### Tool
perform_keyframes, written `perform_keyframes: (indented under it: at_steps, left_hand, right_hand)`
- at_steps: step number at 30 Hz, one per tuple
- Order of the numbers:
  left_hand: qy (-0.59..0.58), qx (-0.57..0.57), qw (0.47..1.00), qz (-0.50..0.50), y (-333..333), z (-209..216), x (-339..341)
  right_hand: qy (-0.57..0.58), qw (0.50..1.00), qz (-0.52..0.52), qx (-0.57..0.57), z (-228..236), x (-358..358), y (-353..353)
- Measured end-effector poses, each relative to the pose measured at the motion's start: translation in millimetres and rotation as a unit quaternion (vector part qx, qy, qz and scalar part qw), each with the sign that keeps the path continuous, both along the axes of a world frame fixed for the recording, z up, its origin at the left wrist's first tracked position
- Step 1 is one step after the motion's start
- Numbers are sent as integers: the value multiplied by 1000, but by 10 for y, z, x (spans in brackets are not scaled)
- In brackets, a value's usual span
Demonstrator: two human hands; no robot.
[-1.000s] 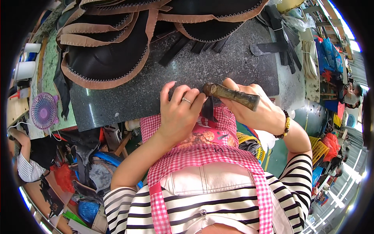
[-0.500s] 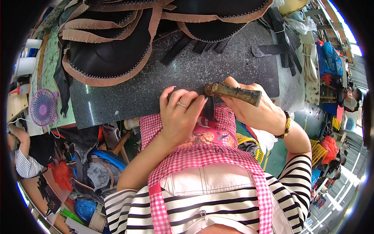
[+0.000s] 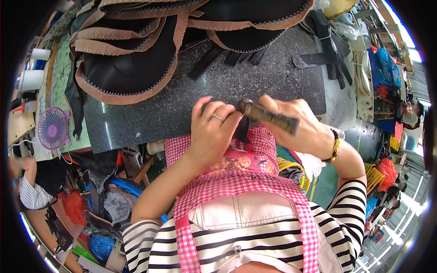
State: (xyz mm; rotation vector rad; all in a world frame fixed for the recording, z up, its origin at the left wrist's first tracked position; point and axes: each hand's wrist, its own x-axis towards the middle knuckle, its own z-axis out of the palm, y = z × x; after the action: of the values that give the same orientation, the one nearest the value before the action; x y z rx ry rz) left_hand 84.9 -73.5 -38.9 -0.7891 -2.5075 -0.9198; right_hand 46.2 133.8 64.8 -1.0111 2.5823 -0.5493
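Note:
My right hand (image 3: 296, 129) is closed around a hammer (image 3: 266, 114) with a worn, brownish metal head. The handle is mostly hidden by my fingers, and the far end of the head is blurred. The head's rounded end comes close to my left fingertips; whether it touches anything is unclear. My left hand (image 3: 211, 129), with a ring on one finger, pinches a black strip (image 3: 243, 129) at the front edge of the dark stone slab (image 3: 150, 120). Part of the strip hangs over that edge, above my pink checked apron (image 3: 182, 200).
Black leather pieces (image 3: 132, 68) with brown zigzag-stitched borders are heaped at the back left. Loose black strips (image 3: 316, 60) lie at the back right. A purple fan (image 3: 53, 128) stands at the left, near another person's arm (image 3: 29, 175). Yellow baskets (image 3: 374, 178) sit at the right.
The end of the hammer head nearer my wrist has dipped slightly and blurred. My left hand keeps its pinch. The whole view has shifted a little.

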Motion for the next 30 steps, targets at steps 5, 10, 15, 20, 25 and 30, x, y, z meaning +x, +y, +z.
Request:
perform_keyframes:
  at_steps: [5,10,15,20,25,30]
  left_hand:
    - [43,-46,992,-105,77,63,-424]
    - [55,-83,995,-17,98,66,-241]
    - [-8,2,1000,23,226,35,-119]
    - [9,-31,999,13,228,41,-95]
    - [10,-77,997,11,264,104,-60]
    - [6,-104,995,10,275,147,-46]
  right_hand:
    - [31,998,-58,-4,0,-55,194]
    - [7,993,-113,18,-87,57,226]
    - [-7,995,-100,-24,-89,11,284]
    - [50,987,-123,-94,-93,-72,272]
    - [18,994,-107,-21,-134,-83,225]
    - [-3,997,-73,2,-56,-40,172]
